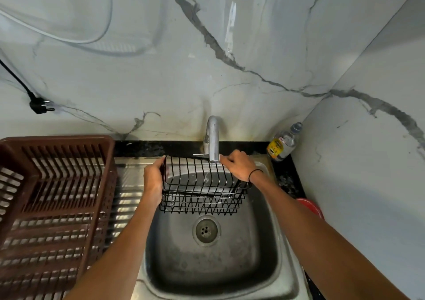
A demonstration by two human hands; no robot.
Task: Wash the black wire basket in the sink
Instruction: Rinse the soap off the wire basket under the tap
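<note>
While the black wire basket [202,187] hangs over the sink [264,263], just under the tap [213,138], I log both hands on it. My left hand [153,184] wraps the basket's left end, fingers curled round the wires. My right hand [239,165] grips the far top rim near the right end, beside the spout. The basket's long axis runs left to right, between the two grips, with the open side tilted toward the back wall. A thin stream appears to fall through the wires right of centre, though the water is faint in this view. Judgement: rinse in progress; the left half lies farthest from the stream, so a shift rightward would wet it. Drain [206,230] sits below, uncovered.
</note>
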